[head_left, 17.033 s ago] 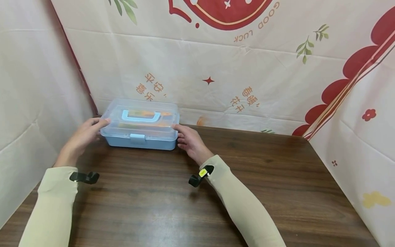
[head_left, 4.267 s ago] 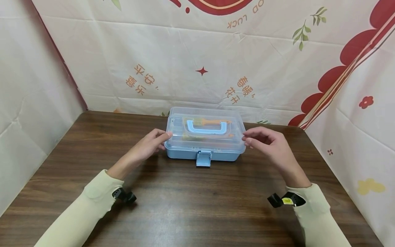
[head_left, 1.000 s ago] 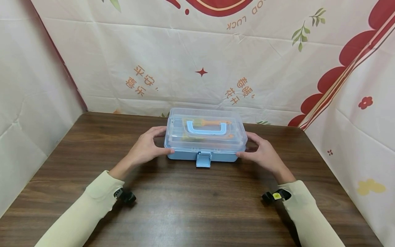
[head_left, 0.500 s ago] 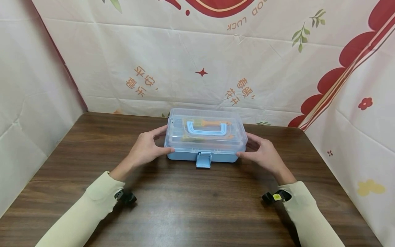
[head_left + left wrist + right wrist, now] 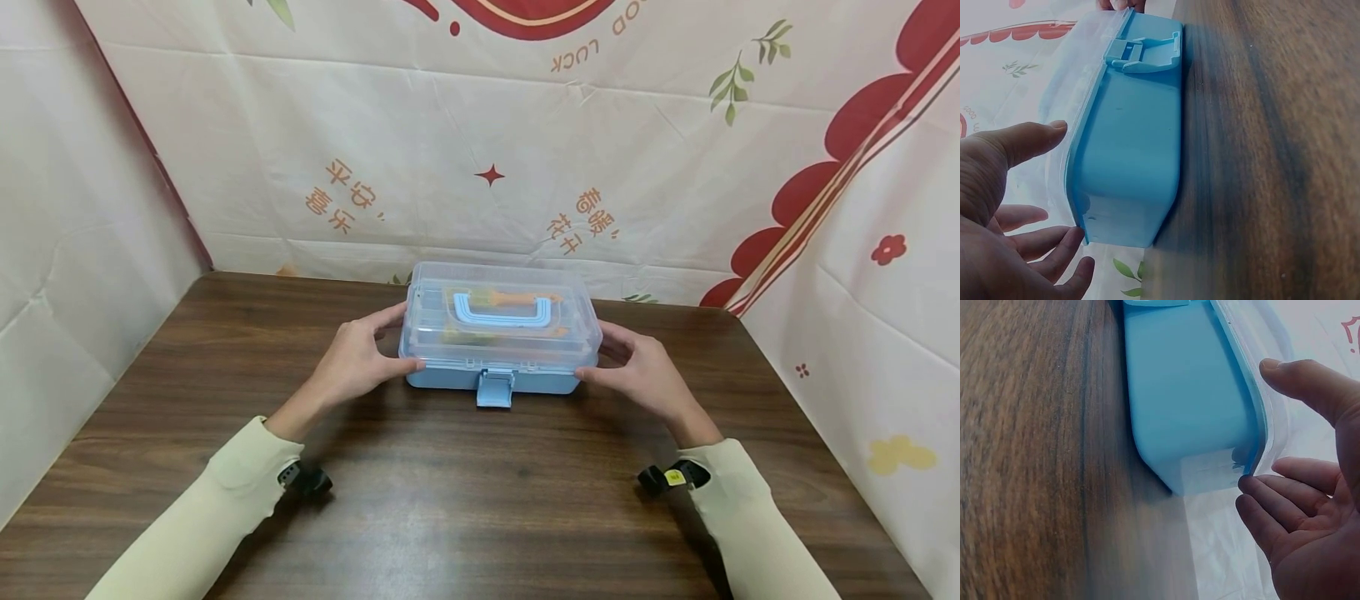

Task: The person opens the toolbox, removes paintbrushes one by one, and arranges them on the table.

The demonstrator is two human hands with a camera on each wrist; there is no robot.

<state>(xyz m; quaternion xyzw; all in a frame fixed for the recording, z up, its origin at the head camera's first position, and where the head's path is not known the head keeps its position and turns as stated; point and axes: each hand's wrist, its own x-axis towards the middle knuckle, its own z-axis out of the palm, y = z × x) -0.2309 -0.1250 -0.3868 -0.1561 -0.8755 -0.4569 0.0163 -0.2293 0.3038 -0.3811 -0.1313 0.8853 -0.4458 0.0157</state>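
A light-blue plastic box [image 5: 450, 382] with a clear lid [image 5: 502, 337] stands on the dark wooden table [image 5: 465, 500], near its back edge. A pale-blue handle [image 5: 498, 312] lies flat on the lid, and orange items show through it. The front latch [image 5: 495, 389] hangs down, unfastened. My left hand [image 5: 386, 343] holds the lid's left end, thumb on the front corner and fingers round the side. My right hand [image 5: 613, 354] holds the right end the same way. In the left wrist view my thumb [image 5: 1022, 140] touches the lid rim above the box [image 5: 1135, 150]. In the right wrist view my fingertips [image 5: 1254, 487] meet the rim of the box [image 5: 1185, 400].
Printed cloth walls [image 5: 487, 150] close in the table at the back, left and right. Bare wood lies between the box and me. A black wrist camera mount [image 5: 303, 479] sits by my left sleeve, and another mount [image 5: 667, 477] by my right.
In the last second almost nothing moved; both hands stay on the lid's ends. Earlier the box stood latched at the back left; now it is centred with the latch down.
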